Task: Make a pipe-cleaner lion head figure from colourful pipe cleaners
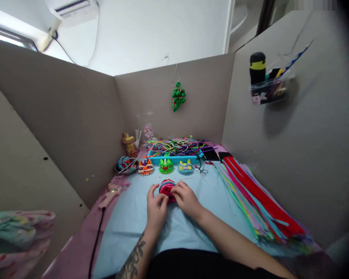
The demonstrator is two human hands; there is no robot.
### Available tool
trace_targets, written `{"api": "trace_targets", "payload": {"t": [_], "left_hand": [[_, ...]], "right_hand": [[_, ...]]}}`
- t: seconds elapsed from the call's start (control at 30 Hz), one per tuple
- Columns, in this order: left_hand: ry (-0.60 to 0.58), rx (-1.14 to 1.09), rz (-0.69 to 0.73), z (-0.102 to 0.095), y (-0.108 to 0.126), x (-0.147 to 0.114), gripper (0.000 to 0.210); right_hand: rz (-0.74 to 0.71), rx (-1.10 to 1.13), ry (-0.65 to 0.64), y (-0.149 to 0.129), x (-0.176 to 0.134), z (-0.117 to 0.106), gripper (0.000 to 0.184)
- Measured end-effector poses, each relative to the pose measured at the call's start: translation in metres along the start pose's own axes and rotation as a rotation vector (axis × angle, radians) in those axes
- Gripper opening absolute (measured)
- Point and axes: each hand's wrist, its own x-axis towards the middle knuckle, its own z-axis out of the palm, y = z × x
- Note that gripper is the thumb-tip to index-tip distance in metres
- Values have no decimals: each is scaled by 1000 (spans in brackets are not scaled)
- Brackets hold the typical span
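Observation:
A round, fuzzy red piece [166, 186] with pink and blue stripes and dark spots is between my hands, just above or on the pale blue sheet [128, 221]; it looks made of pipe cleaners. My left hand [156, 206] pinches near its lower front, with thumb and a finger together and the index finger raised. From the right, my right hand [187, 198] grips the piece's side with closed fingertips. Part of the piece is hidden behind the fingers. Beyond it stand an orange figure [145, 167], a green one [165, 166] and a blue-yellow one [185, 167].
A blue tray [174, 159] heaped with colourful pipe cleaners stands at the back. Scissors [203, 171] lie right of the figures. Bundles of long pipe cleaners [256, 193] line the right edge. At left is a pink glue gun [110, 196] with a black cord. Grey panels surround the table.

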Motion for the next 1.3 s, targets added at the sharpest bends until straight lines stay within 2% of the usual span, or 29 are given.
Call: {"api": "trace_targets", "payload": {"t": [0.17, 0.33, 0.57, 0.7, 0.87, 1.1, 1.3], "left_hand": [[4, -34, -23, -1, 1, 0, 22], [13, -57, -48, -1, 2, 0, 23], [40, -90, -87, -2, 2, 1, 20], [40, -113, -135, -4, 1, 3, 22], [-3, -139, -130, -4, 0, 4, 24], [-16, -115, -67, 2, 1, 2, 18], [33, -128, -142, 2, -2, 3, 18]], "right_hand": [[-35, 60, 66, -1, -2, -1, 20], [-10, 102, 147, -1, -3, -2, 20], [-84, 124, 33, -5, -4, -4, 19], [-42, 81, 27, -1, -4, -2, 13], [-18, 78, 8, 5, -4, 4, 12], [63, -6, 143, -1, -6, 13, 15], [93, -13, 161, -3, -6, 12, 12]]}}
